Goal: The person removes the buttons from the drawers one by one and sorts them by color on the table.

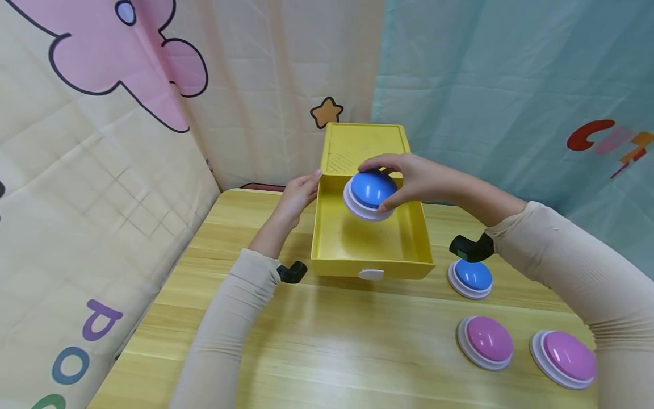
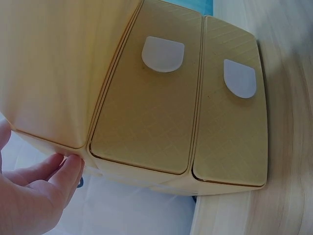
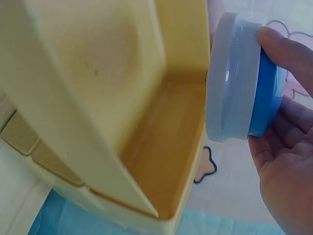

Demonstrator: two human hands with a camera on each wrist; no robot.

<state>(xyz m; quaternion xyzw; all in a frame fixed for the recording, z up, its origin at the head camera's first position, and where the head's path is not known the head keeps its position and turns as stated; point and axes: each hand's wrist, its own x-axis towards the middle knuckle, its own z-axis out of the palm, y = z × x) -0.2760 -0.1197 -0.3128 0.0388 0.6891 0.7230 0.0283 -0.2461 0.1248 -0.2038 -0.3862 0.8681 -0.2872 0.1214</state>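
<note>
On the pale wooden table (image 1: pixel 317 341), against a cartoon-printed backdrop (image 1: pixel 102 142), stood a yellow drawer cabinet (image 1: pixel 365 145) with its top drawer (image 1: pixel 368 238) pulled out toward the person. At the left, the left hand (image 1: pixel 298 196) rested against the cabinet's left side beside the open drawer, fingers nearly straight, thumb along the edge; the left wrist view showed its fingertips (image 2: pixel 68 169) touching the cabinet's lower corner, with two shut drawer fronts (image 2: pixel 146 112) and their white tab handles beside them. It gripped nothing.

Further right, the right hand (image 1: pixel 409 179) held a blue dome button on a white base (image 1: pixel 370 194) above the open drawer, thumb and fingers curled round its rim. The button hung clear of the drawer floor; the right wrist view showed it tilted on edge just beside the drawer's wall (image 3: pixel 146 122).

Right of the drawer, on the table, lay a second blue button (image 1: pixel 471 278), then a purple button (image 1: pixel 486 342), and another purple button (image 1: pixel 564 358) near the right sleeve (image 1: pixel 587 272).
</note>
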